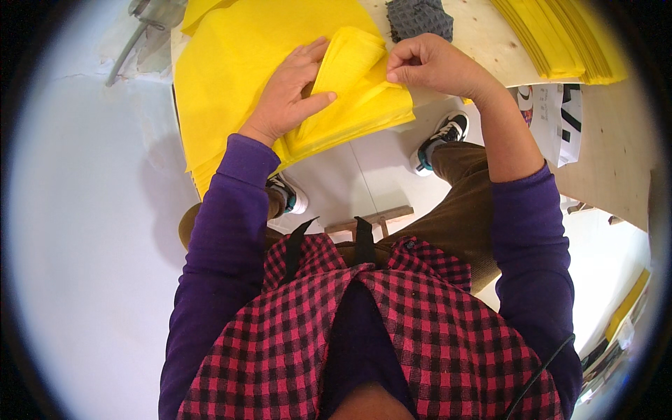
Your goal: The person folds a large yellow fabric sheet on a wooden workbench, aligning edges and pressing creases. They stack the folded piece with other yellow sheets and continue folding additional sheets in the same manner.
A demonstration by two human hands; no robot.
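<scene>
A stack of thin yellow fabric sheets lies on the table in front of me and hangs over its near edge. The top piece has a folded-over flap standing up a little between my hands. My left hand rests on the yellow fabric with its thumb held apart; some fingertips are hidden beside the flap. At the right corner of the top piece, the thumb and forefinger of my right hand are pinched together on the fabric's edge.
A dark grey textured cloth lies behind my right hand on the pale wooden table. A neat pile of folded yellow fabric sits at the far right. Below it stands a white printed bag. Under the table is a wooden bar.
</scene>
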